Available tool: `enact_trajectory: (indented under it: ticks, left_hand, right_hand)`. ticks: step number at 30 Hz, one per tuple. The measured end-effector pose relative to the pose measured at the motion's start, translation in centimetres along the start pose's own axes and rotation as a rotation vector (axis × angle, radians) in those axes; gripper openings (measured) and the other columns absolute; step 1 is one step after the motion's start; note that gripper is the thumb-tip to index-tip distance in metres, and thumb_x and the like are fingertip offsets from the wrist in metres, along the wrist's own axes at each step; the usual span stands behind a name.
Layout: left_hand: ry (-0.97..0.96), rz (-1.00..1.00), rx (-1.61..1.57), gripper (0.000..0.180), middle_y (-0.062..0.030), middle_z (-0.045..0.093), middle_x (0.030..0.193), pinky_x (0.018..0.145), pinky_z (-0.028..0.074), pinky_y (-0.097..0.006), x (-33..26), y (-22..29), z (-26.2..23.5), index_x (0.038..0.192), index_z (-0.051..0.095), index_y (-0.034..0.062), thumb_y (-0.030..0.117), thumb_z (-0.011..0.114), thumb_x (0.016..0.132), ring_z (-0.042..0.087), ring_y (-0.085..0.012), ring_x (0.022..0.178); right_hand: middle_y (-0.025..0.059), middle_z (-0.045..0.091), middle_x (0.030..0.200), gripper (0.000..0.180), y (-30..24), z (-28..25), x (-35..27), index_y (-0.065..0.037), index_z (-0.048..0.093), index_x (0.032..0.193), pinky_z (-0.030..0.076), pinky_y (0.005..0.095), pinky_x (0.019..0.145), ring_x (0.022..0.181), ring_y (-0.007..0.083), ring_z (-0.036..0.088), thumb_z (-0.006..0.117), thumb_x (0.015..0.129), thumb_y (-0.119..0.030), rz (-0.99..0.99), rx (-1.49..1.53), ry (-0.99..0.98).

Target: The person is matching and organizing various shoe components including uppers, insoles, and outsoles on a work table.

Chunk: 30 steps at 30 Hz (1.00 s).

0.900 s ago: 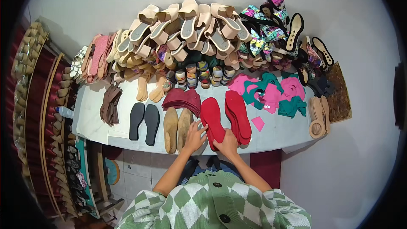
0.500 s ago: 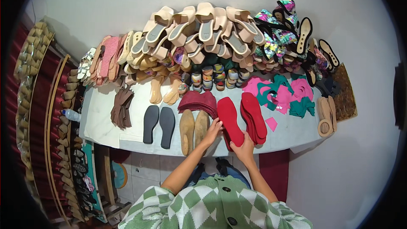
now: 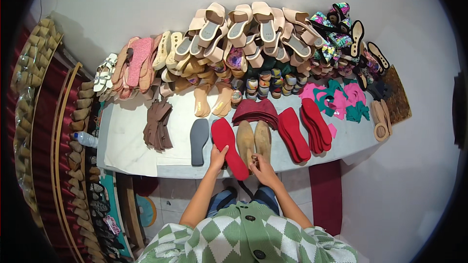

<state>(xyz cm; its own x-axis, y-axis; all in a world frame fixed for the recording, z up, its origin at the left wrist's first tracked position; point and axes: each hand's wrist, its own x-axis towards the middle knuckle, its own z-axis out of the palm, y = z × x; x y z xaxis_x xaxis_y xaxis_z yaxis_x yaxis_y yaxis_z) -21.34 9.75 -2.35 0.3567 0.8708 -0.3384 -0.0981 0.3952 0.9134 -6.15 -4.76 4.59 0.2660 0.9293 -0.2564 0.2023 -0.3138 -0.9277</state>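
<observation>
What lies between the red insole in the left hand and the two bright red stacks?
Two tan shoe lasts, with the right hand at their near ends and maroon pieces behind, in the head view.

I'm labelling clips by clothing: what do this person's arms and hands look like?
Both the left hand and right hand are ungloved, with no watch or bracelet visible. The forearms are uncovered, below knitted sleeves patterned with green and white diamonds, matching the cardigan with dark buttons.
</observation>
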Motion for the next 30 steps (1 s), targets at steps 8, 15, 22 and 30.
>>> enact_trajectory:
  ticks: [8, 15, 22, 30]
  left_hand:
    - [-0.101, -0.170, 0.098, 0.033, -0.0072, 0.062, 0.101, 0.066, 0.053, -0.028, -0.7, 2.2, -4.1, 0.119, 0.047, 0.0068, 0.012, 0.057, 0.088, 0.062, -0.0147, 0.085]
    - [-0.179, -0.282, -0.002, 0.028, -0.0055, 0.063, 0.096, 0.063, 0.053, -0.027, -0.4, 1.1, -3.0, 0.116, 0.048, 0.0084, 0.013, 0.056, 0.089, 0.063, -0.0138, 0.081]
    - [-0.249, -0.374, 0.039, 0.033, -0.0083, 0.061, 0.103, 0.071, 0.055, -0.032, 0.5, 0.0, -1.1, 0.122, 0.043, 0.0068, 0.010, 0.052, 0.090, 0.063, -0.0183, 0.088]
    - [-0.219, -0.284, 0.148, 0.032, -0.0041, 0.062, 0.100, 0.065, 0.052, -0.030, 1.3, -1.9, 0.0, 0.121, 0.044, 0.0116, 0.014, 0.053, 0.090, 0.062, -0.0144, 0.082]
  right_hand:
    - [0.0214, 0.049, 0.110, 0.043, 0.8, 3.8, 0.3, 0.000, 0.047, 0.117, 0.039, 0.0394, 0.090, 0.105, 0.0352, 0.049, 0.061, 0.079, -0.015, -0.158, -0.325, 0.481]
    - [0.0199, 0.047, 0.114, 0.061, 2.4, 2.5, 0.6, -0.004, 0.039, 0.129, 0.039, 0.0427, 0.090, 0.104, 0.0378, 0.046, 0.066, 0.075, -0.018, 0.200, -0.678, 0.750]
    - [0.0192, 0.046, 0.120, 0.072, 5.8, 1.4, 0.7, -0.009, 0.031, 0.137, 0.039, 0.0443, 0.090, 0.103, 0.0391, 0.046, 0.066, 0.076, -0.019, 0.177, -0.575, 0.593]
    - [0.0189, 0.048, 0.116, 0.053, 7.8, -3.5, -1.0, -0.003, 0.043, 0.125, 0.039, 0.0455, 0.088, 0.104, 0.0375, 0.046, 0.063, 0.077, -0.016, 0.076, -0.576, 0.618]
